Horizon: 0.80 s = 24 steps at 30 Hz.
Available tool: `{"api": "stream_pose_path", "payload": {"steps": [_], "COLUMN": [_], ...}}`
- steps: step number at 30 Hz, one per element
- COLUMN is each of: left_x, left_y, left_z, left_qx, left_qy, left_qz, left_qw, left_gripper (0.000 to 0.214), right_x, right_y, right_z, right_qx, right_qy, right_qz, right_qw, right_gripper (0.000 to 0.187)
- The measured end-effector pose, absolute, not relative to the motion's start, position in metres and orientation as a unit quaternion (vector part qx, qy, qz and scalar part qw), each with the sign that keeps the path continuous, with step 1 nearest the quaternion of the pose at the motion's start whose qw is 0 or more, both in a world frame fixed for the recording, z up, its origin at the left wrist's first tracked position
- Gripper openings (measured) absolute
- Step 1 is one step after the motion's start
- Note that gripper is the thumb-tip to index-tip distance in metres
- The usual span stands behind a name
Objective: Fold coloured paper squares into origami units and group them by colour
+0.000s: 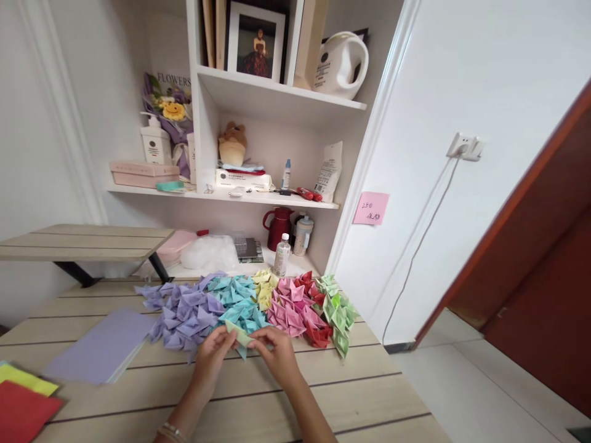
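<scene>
My left hand [213, 354] and my right hand [276, 352] are both pinched on a small folded piece of pale green paper [239, 336], held just above the wooden table [323, 394]. Right behind it lies a heap of folded paper pieces sorted by colour: purple [182, 311], teal [240, 301], yellow [265, 286], pink [290, 307], red [316, 329] and green [339, 314].
A stack of purple sheets [104, 347] lies at my left, with yellow [25, 378] and red sheets [21, 412] at the table's left corner. White shelves [277, 98] with bottles, a red jug [278, 226] and a photo frame stand behind. A raised wooden shelf [87, 240] is left; a dark red door [545, 264] is right.
</scene>
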<state>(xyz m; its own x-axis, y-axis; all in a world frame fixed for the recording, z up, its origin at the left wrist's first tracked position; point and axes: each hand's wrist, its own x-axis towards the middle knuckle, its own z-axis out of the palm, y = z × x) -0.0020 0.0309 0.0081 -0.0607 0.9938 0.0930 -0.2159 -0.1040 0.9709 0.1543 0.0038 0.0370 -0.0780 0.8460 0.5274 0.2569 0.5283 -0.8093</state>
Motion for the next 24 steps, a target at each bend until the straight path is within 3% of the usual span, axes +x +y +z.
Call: {"api": "stream_pose_path", "payload": {"steps": [9, 13, 17, 20, 24], "left_x": [0.001, 0.002, 0.013, 0.021, 0.026], "left_y": [0.022, 0.019, 0.015, 0.011, 0.01], "left_z": [0.01, 0.007, 0.0, -0.004, -0.009], "left_qx": [0.524, 0.542, 0.557, 0.593, 0.628], "left_qy": [0.389, 0.393, 0.402, 0.388, 0.372], "left_qz": [0.562, 0.539, 0.515, 0.484, 0.448], "left_qw": [0.508, 0.511, 0.513, 0.513, 0.516], "left_gripper": [0.052, 0.056, 0.056, 0.051, 0.043], "right_x": [0.172, 0.228, 0.297, 0.33, 0.331], "right_y": [0.005, 0.016, 0.039, 0.049, 0.048], "right_z": [0.042, 0.07, 0.109, 0.119, 0.112], "right_qx": [-0.457, -0.594, -0.712, -0.733, -0.742], "right_qy": [-0.674, -0.553, -0.512, -0.579, -0.561], "right_qz": [0.178, 0.032, -0.063, -0.048, -0.078], "right_qw": [0.552, 0.583, 0.476, 0.354, 0.357], "right_gripper": [0.023, 0.031, 0.033, 0.032, 0.035]}}
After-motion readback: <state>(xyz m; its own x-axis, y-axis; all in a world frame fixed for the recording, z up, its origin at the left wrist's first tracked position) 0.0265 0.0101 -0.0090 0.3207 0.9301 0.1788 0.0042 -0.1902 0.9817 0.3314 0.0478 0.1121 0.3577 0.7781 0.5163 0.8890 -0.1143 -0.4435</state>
